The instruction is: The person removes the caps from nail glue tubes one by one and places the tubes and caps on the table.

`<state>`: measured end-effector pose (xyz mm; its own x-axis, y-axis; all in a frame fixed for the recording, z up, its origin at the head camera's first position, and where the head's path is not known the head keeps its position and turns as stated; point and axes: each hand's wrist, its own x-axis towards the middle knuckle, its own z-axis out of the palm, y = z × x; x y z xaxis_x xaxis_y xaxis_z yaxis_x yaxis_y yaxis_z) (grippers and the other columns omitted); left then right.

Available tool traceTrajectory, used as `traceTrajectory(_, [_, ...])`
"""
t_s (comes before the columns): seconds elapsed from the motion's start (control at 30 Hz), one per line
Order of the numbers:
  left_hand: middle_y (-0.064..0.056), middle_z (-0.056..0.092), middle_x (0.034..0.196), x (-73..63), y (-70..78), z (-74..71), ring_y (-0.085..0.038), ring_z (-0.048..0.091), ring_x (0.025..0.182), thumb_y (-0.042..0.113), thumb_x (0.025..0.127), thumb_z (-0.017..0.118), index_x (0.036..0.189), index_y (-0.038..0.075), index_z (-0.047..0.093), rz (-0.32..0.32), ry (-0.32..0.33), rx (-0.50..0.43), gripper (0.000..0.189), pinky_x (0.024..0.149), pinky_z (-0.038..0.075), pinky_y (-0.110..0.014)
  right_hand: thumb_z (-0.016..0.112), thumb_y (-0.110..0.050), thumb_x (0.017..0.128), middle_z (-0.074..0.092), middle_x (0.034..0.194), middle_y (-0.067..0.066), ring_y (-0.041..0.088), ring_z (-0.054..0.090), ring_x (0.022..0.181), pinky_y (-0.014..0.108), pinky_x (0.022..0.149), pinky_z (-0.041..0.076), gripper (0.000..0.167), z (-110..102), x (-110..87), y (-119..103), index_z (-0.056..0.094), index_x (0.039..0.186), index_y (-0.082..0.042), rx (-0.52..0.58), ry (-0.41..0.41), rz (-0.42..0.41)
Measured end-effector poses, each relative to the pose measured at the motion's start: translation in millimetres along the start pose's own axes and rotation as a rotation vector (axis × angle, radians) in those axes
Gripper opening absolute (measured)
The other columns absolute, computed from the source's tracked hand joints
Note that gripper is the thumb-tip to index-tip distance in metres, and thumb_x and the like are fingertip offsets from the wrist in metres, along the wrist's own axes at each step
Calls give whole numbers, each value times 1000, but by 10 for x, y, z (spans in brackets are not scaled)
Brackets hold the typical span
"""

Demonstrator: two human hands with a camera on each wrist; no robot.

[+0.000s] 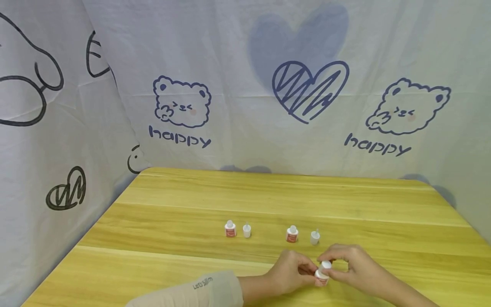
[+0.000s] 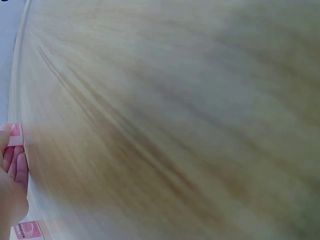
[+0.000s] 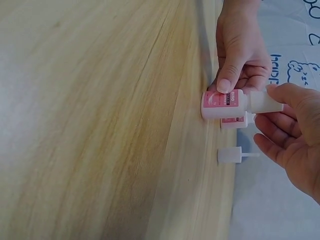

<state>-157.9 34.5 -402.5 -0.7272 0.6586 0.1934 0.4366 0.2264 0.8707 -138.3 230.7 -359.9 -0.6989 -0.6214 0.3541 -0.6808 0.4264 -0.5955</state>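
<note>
Near the front right of the table, my left hand [image 1: 288, 273] grips a small white glue bottle [image 3: 216, 106] with a pink label, thumb on the label in the right wrist view. My right hand [image 1: 354, 264] pinches the white cap [image 3: 264, 102], which sits over the top of that bottle, between thumb and fingers. The bottle stands upright with its base at the tabletop. At the far left edge of the left wrist view, only part of the left hand and a pink label show.
Behind the hands stand two more pink-labelled bottles [image 1: 292, 234] [image 1: 230, 229] with bare white nozzles. To the right of each is a loose white cap [image 1: 315, 237] [image 1: 246, 230], its thin pin pointing up. A printed cloth [image 1: 238, 119] hangs behind the wooden table [image 1: 153, 230].
</note>
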Motion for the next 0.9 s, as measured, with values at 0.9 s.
traceTrajectory(0.9, [-12,73,82,13,24,13,-3,68,71,6,74,76,84,-2,72,-76,17,-31,14,61,48,-5,72,-7,80,70,86,5,-4,59,82,23,64,54,13,-144,1,-37,68,93,-6,-40,32,39])
